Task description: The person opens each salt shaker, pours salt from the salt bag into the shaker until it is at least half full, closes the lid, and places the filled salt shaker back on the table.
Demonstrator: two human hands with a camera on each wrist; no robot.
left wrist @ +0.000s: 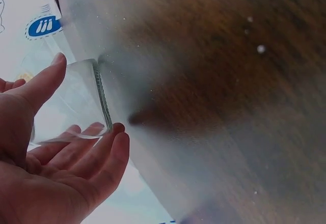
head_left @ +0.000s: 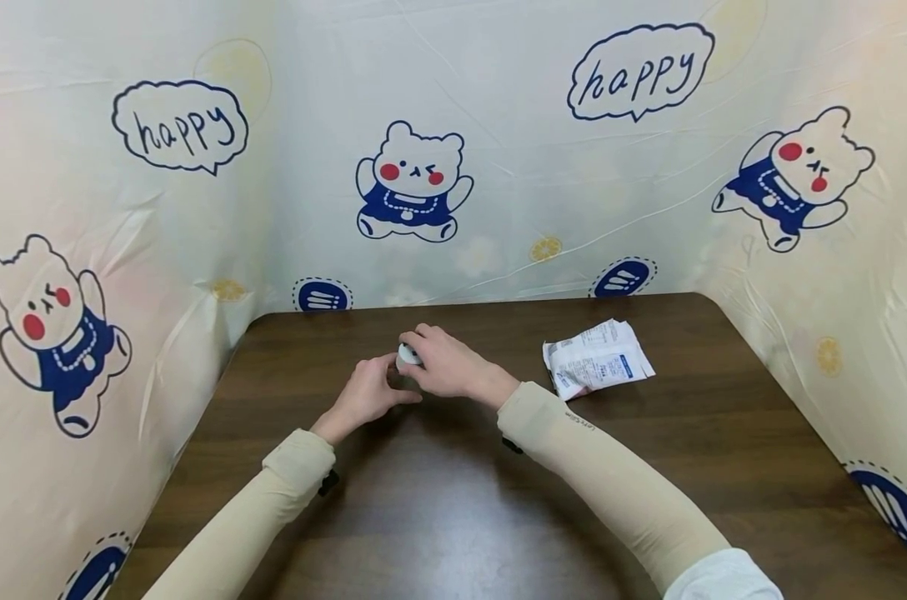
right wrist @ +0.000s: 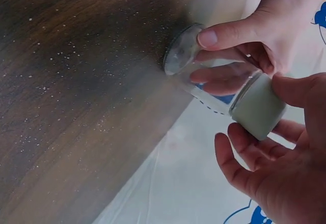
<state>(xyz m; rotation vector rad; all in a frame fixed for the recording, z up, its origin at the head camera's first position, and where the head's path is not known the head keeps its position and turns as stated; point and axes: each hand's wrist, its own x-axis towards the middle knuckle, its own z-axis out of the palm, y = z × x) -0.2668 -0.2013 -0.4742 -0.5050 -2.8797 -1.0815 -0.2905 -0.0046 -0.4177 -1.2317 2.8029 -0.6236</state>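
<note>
A clear glass jar stands base down on the dark wooden table toward its far side. My left hand holds the jar's side, the thumb on one face and the fingers behind the glass. On the jar's top is a pale, whitish-green lid. Above the left hand, my right hand grips this lid between thumb and fingers. In the head view the two hands cover most of the jar, with only part of the lid showing. No contents are visible through the glass.
A white printed packet lies on the table to the right of the hands. The wooden tabletop has rounded far corners. Behind it and at both sides hangs a pale curtain printed with bears and "happy" bubbles.
</note>
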